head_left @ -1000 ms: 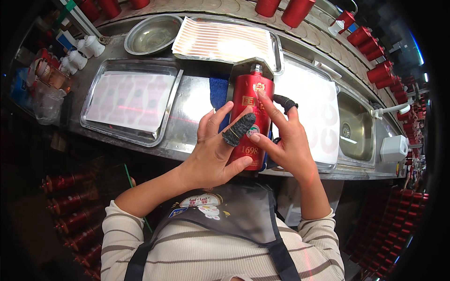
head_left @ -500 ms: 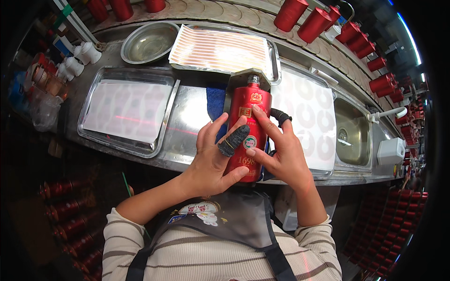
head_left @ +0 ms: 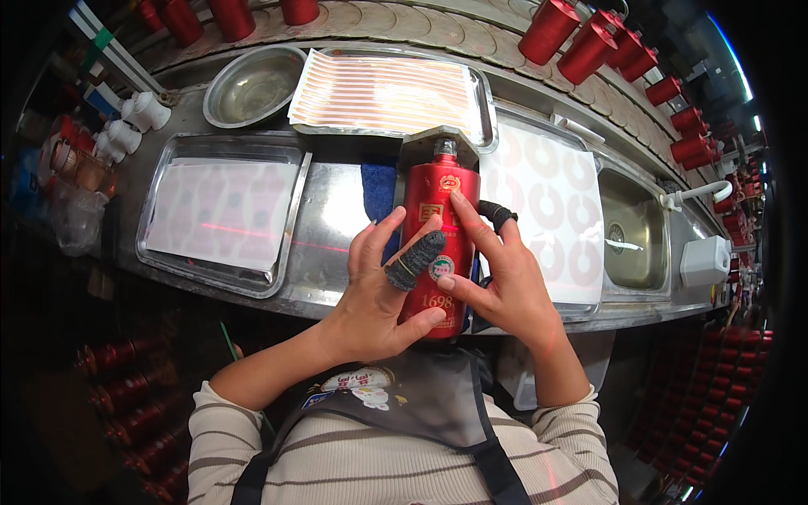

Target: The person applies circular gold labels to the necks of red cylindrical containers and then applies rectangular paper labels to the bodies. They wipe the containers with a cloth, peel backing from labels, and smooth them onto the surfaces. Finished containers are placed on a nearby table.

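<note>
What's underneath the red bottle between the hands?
An angular metal piece shows at the capped end of the red bottle, and a blue cloth to its left. What lies directly beneath is covered; whether the cloth runs under it cannot be told.

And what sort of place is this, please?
Probably a bottle-labelling workshop: red bottles are lined up on what looks like a plated conveyor, and printed sheets lie on the metal workbench.
</note>
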Demonstrator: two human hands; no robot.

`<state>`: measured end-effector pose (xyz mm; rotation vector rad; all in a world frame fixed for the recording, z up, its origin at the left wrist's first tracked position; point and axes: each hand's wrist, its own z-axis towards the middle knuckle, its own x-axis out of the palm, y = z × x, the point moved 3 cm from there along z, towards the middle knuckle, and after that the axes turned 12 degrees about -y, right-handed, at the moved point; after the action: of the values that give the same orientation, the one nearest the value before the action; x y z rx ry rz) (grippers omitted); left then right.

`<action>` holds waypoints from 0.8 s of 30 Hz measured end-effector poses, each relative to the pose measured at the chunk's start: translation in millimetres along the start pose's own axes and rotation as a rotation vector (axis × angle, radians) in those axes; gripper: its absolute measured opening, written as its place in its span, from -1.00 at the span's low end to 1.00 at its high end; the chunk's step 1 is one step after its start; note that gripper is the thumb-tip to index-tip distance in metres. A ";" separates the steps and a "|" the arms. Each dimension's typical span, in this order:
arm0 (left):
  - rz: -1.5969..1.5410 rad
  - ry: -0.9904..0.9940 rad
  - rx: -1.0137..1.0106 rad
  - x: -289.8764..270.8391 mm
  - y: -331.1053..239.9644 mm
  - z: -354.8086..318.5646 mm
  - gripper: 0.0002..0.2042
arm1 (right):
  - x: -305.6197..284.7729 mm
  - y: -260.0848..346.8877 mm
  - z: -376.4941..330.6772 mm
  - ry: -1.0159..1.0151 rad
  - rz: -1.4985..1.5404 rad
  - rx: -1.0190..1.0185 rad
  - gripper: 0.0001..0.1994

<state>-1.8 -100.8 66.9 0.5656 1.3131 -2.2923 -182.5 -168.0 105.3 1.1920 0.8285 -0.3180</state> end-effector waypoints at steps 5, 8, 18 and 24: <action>0.006 0.010 -0.026 1.0 -1.4 3.6 -0.24 | -2.3 0.4 -2.7 0.052 -0.038 0.005 -0.17; 0.033 -0.008 -0.006 3.3 1.3 1.8 -0.23 | -4.0 -1.3 -1.7 0.085 -0.042 0.048 -0.14; -0.017 -0.038 -0.044 2.4 1.0 4.2 -0.10 | -4.1 -7.9 -0.8 0.065 -0.009 0.013 -0.10; -0.094 -0.139 -0.067 -2.4 11.1 -2.1 -0.11 | -5.4 -13.4 -3.3 0.039 0.020 0.083 -0.07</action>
<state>6.6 -103.6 59.4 0.3222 1.3691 -2.3062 -195.8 -171.0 99.5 1.2865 0.8431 -0.3166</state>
